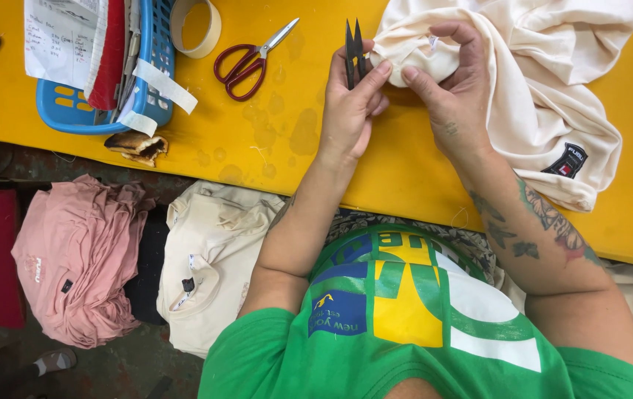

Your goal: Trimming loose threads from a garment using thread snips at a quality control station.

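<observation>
Left hand clenched around black thread snips, right hand pinching cream garment fold, garment bunched between both hands on yellow counter.

Yellow table over dark worn floor

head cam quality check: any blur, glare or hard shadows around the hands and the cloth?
Head view: sharp on the left hand holding the black thread snips and on the right hand pinching the cream garment; light is soft and even, shadows faint; no glare on the yellow table; the floor area below is dimmer.
</observation>
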